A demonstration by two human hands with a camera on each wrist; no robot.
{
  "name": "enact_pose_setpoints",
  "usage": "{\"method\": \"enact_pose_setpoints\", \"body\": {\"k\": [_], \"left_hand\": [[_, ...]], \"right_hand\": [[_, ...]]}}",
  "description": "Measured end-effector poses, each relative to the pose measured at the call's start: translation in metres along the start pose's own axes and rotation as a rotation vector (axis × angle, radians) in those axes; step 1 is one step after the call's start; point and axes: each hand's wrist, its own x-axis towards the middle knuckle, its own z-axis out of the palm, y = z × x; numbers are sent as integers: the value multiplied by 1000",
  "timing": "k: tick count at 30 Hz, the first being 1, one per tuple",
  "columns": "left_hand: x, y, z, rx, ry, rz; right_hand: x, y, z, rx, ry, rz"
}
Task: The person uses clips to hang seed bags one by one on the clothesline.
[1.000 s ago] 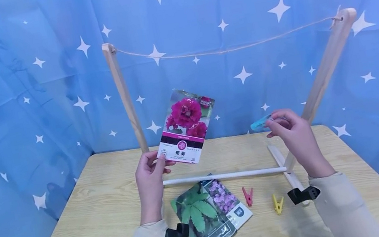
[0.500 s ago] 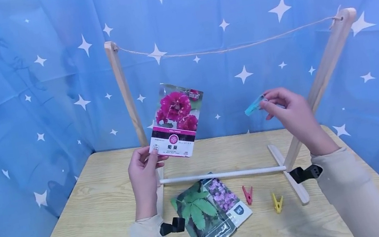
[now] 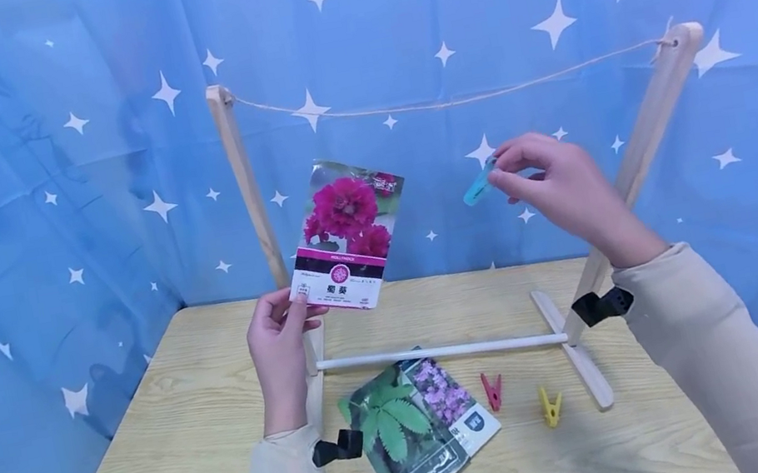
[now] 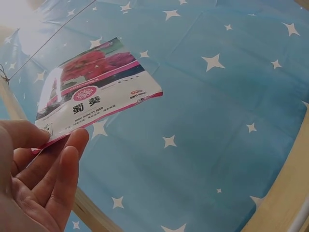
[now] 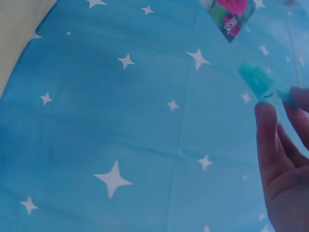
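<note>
My left hand (image 3: 278, 347) pinches a hollyhock seed packet (image 3: 350, 233) by its lower left corner, thumb on the printed front. The packet is held upright with a slight tilt, below the twine (image 3: 447, 103) and apart from it. In the left wrist view the packet (image 4: 91, 89) shows magenta flowers over a white label. To the right, my right hand (image 3: 560, 183) pinches a light blue clothespin (image 3: 480, 183) between thumb and fingers, also below the twine. The right wrist view shows the clothespin (image 5: 258, 79) with its handle ends between the fingertips.
A wooden frame with a left post (image 3: 248, 183), a right post (image 3: 655, 120) and a low white crossbar (image 3: 445, 352) stands on the table (image 3: 157, 445). In front lie a green-leaf packet (image 3: 408, 443), a purple-flower packet (image 3: 454, 401), a red clothespin (image 3: 493, 391) and a yellow clothespin (image 3: 551, 407).
My right hand has risen with the blue clothespin and shifted slightly left, nearer the twine. The left hand has raised the hollyhock packet a little and moved it left.
</note>
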Motion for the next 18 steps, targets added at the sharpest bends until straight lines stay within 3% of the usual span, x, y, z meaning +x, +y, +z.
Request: {"method": "enact_pose_setpoints", "body": {"k": [8,18], "left_hand": [[6,5,1,-12,-2,30],[11,8,1,-8,18,46]], "right_hand": [[19,-19,-4,-187,-27,-155],[36,-46,-7,-312,-64,-262]]}}
